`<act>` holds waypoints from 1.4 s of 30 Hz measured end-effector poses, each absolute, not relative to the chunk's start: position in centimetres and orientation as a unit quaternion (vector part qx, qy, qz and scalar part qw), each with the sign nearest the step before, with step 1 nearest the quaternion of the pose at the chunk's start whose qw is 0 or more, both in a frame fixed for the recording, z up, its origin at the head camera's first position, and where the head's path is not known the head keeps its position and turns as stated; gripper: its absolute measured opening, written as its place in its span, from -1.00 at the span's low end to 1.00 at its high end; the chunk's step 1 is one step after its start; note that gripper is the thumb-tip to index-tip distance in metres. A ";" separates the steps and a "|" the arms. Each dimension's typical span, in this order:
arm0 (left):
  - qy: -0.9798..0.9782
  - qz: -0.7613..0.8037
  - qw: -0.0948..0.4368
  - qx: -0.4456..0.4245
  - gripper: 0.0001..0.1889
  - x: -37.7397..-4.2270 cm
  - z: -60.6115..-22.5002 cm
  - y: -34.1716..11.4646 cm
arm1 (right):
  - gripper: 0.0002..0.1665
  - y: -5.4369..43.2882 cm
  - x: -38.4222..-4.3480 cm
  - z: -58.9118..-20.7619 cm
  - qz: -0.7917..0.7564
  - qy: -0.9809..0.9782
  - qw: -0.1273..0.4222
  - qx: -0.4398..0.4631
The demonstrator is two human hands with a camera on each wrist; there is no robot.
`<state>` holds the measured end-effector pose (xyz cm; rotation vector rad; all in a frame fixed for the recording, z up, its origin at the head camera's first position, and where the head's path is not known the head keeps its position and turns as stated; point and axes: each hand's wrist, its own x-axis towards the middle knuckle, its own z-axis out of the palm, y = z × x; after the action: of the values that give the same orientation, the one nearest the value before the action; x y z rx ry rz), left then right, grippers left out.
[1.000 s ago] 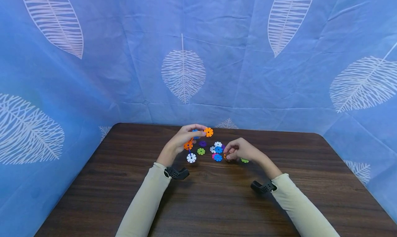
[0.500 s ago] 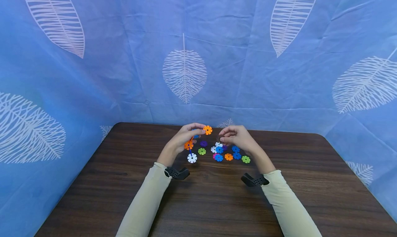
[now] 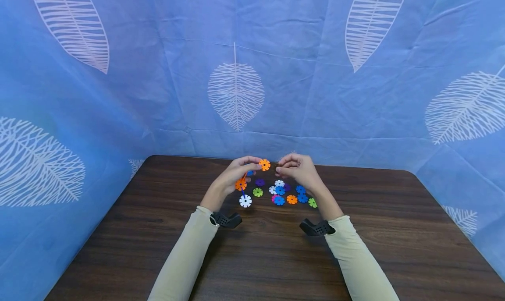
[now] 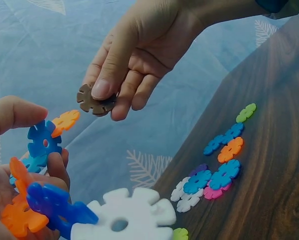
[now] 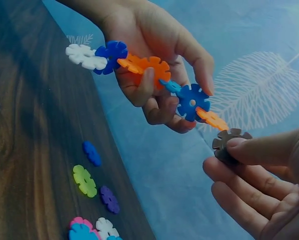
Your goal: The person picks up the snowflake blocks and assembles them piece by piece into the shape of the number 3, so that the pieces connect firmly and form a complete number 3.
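Observation:
My left hand (image 3: 233, 175) grips a chain of interlocking notched plastic discs, raised over the table's far part. Thumb and fingers pinch a blue disc (image 5: 188, 95) near one end, with an orange disc (image 5: 212, 119) standing out beyond it. Toward the other end come more orange discs, a dark blue disc (image 5: 112, 56) and a white disc (image 4: 120, 220). My right hand (image 3: 300, 170) pinches a brown disc (image 4: 92, 102) between thumb and fingers. In the right wrist view, the brown disc's edge is right at the tip of the chain's orange end disc.
Loose discs lie on the dark wooden table (image 3: 252, 257) below the hands: a green disc (image 5: 84, 181), a purple disc (image 5: 109, 200), an orange disc (image 3: 292, 199), and several blue, white and pink ones. Behind the table hangs a blue cloth (image 3: 177, 82) with white leaf prints.
My right hand has risen from the loose discs, moving up and left toward the chain with a brown disc between its fingers. My left hand stays almost in place with the chain.

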<state>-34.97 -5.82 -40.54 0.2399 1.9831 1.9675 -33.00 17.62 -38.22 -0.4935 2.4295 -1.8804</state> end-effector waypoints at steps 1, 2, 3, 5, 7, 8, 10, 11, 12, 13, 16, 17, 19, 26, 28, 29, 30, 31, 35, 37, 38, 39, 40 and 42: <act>0.696 0.692 0.169 0.084 -0.67 -35.0 -40.5 -5.8 | -0.76 17.6 -33.0 -38.3 -0.601 0.783 0.011 -0.156; 0.696 0.693 0.169 0.085 -0.67 -35.0 -40.5 -5.8 | -0.77 17.5 -33.0 -38.4 -0.600 0.785 0.007 -0.154; 0.695 0.693 0.170 0.084 -0.67 -35.0 -40.5 -5.8 | -0.77 17.5 -32.9 -38.4 -0.598 0.787 0.004 -0.152; 0.694 0.694 0.171 0.082 -0.67 -35.0 -40.4 -5.7 | -0.78 17.4 -32.9 -38.5 -0.593 0.791 -0.002 -0.150; 0.693 0.695 0.172 0.080 -0.67 -34.9 -40.4 -5.7 | -0.80 17.4 -32.9 -38.6 -0.593 0.792 -0.009 -0.149; 0.693 0.696 0.172 0.078 -0.66 -34.9 -40.4 -5.7 | -0.81 17.3 -32.9 -38.6 -0.592 0.792 -0.012 -0.149; 0.691 0.697 0.174 0.076 -0.66 -35.0 -40.4 -5.6 | -0.81 17.2 -32.8 -38.6 -0.593 0.791 -0.017 -0.150; 0.691 0.698 0.174 0.075 -0.66 -35.0 -40.4 -5.6 | -0.81 17.1 -32.8 -38.7 -0.594 0.790 -0.019 -0.150; 0.690 0.698 0.175 0.075 -0.65 -35.0 -40.4 -5.6 | -0.81 17.1 -32.8 -38.7 -0.596 0.788 -0.020 -0.151; 0.690 0.698 0.175 0.074 -0.65 -35.0 -40.5 -5.6 | -0.81 17.0 -32.8 -38.7 -0.598 0.787 -0.022 -0.152; 0.692 0.697 0.174 0.071 -0.65 -35.1 -40.5 -5.6 | -0.80 16.9 -32.8 -38.7 -0.603 0.782 -0.027 -0.156; 0.692 0.697 0.174 0.070 -0.66 -35.1 -40.5 -5.6 | -0.80 16.8 -32.8 -38.8 -0.605 0.780 -0.029 -0.157; 0.691 0.699 0.174 0.070 -0.66 -35.0 -40.5 -5.6 | -0.79 16.7 -32.8 -38.8 -0.604 0.780 -0.038 -0.161; 0.682 0.706 0.174 0.075 -0.66 -34.9 -40.6 -5.4 | -0.82 16.3 -32.8 -39.1 -0.590 0.785 -0.080 -0.173; 0.681 0.708 0.173 0.075 -0.65 -34.9 -40.6 -5.4 | -0.83 16.3 -32.8 -39.1 -0.588 0.784 -0.086 -0.180; 0.681 0.708 0.172 0.076 -0.64 -34.8 -40.6 -5.4 | -0.84 16.3 -32.7 -39.1 -0.587 0.784 -0.089 -0.184; 0.680 0.709 0.172 0.076 -0.64 -34.8 -40.6 -5.4 | -0.84 16.3 -32.7 -39.1 -0.585 0.783 -0.092 -0.187; 0.679 0.710 0.172 0.075 -0.64 -34.8 -40.6 -5.4 | -0.85 16.3 -32.7 -39.1 -0.587 0.782 -0.093 -0.191; 0.669 0.719 0.176 0.075 -0.68 -34.7 -40.6 -5.3 | -0.87 16.3 -32.6 -39.1 -0.582 0.781 -0.097 -0.206; 0.663 0.723 0.178 0.075 -0.71 -34.7 -40.5 -5.3 | -0.87 16.3 -32.5 -39.1 -0.576 0.783 -0.097 -0.211; 0.662 0.724 0.179 0.074 -0.73 -34.7 -40.5 -5.3 | -0.88 16.3 -32.5 -39.1 -0.573 0.785 -0.099 -0.214; 0.661 0.725 0.179 0.074 -0.75 -34.7 -40.4 -5.3 | -0.88 16.3 -32.4 -39.0 -0.570 0.787 -0.099 -0.215; 0.661 0.725 0.179 0.073 -0.76 -34.7 -40.4 -5.3 | -0.89 16.3 -32.4 -39.0 -0.569 0.787 -0.099 -0.216; 0.662 0.724 0.178 0.072 -0.78 -34.6 -40.4 -5.3 | -0.90 16.3 -32.3 -38.9 -0.568 0.788 -0.099 -0.217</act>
<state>-34.63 -5.30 -40.36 0.2029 1.8736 2.0499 -32.34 16.31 -38.90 -0.7289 2.6430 -1.9069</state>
